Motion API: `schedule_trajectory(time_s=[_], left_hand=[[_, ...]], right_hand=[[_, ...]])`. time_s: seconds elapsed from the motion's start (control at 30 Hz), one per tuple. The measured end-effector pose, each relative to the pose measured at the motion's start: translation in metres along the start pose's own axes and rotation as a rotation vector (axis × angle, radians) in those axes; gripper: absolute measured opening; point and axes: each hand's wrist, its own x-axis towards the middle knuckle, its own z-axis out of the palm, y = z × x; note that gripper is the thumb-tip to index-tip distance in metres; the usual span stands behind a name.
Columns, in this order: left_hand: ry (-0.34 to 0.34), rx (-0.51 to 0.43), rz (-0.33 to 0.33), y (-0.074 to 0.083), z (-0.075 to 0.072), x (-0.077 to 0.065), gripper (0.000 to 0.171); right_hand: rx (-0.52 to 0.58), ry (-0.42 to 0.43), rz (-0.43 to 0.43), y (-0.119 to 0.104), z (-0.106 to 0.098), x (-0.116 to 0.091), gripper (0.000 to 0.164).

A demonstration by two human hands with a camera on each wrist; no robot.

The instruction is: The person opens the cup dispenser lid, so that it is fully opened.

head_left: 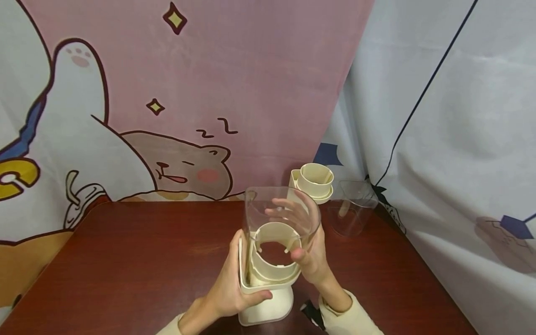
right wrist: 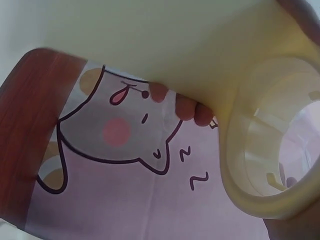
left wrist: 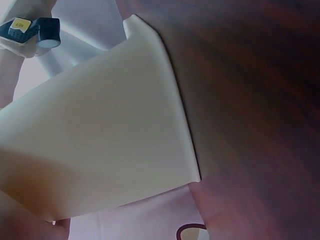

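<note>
In front of me on the table stands a cream plastic dispenser stand (head_left: 268,304) with a round collar and a flared foot. A clear plastic container (head_left: 280,193) sits on top, around the collar. My left hand (head_left: 234,286) grips the stand from the left, thumb across its front below the collar. Behind the stand's flat back panel (right wrist: 150,40), its fingertips (right wrist: 185,107) show in the right wrist view. My right hand (head_left: 314,260) holds the clear container from the right, fingers spread behind it and thumb in front. The panel (left wrist: 110,120) fills much of the left wrist view.
A second cream stand (head_left: 316,186) is at the back right of the brown table (head_left: 146,265), beside another clear container (head_left: 351,214). A small black object (head_left: 311,312) lies near my right sleeve. Printed cloth hangs behind and along the right.
</note>
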Motion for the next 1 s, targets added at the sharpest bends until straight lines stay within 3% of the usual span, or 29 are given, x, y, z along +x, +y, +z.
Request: schedule_trajectory(time_s=[0.43,0.7,1.0], left_hand=[[0.01,-0.007,-0.045,0.0013,-0.0002,-0.0049,0.119],[-0.036,-0.031,-0.103,0.0025,0.0006,-0.005,0.119],[0.001,-0.013,0.034,-0.0023,0.0013,0.0008,0.113]], right_hand=[[-0.005,0.021,-0.077,0.004,0.0039,0.0006,0.099],[0.036,0.039,-0.153,0.0069,0.0031,-0.0013,0.098],[0.004,0.018,-0.109,0.0041,0.0032,-0.0015,0.1]])
